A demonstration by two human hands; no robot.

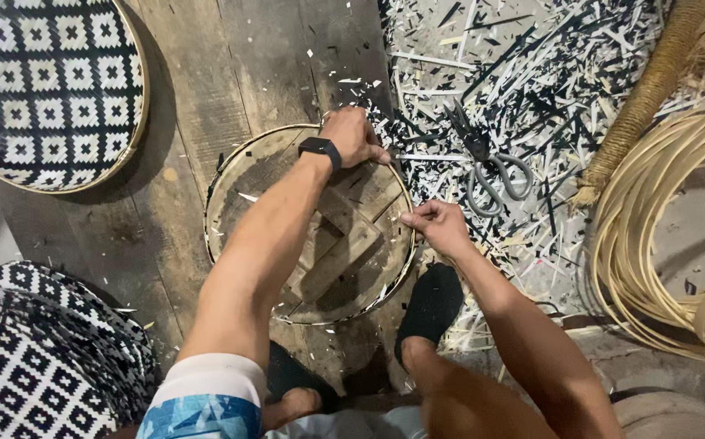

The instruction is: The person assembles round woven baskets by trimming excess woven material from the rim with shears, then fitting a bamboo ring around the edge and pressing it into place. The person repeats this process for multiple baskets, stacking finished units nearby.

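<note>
Hoop (230, 175) judged light, springy; rim is pinched by left hand (352, 136) and right hand (438, 223), scissors (490, 167) just beside.

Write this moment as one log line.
left hand: on round hoop frame rim | right hand: pinching rim | scissors: on scraps

Plank floor (206, 57) bears round frame (221, 175), scissors (490, 167), strip offcuts (531, 73).
</note>
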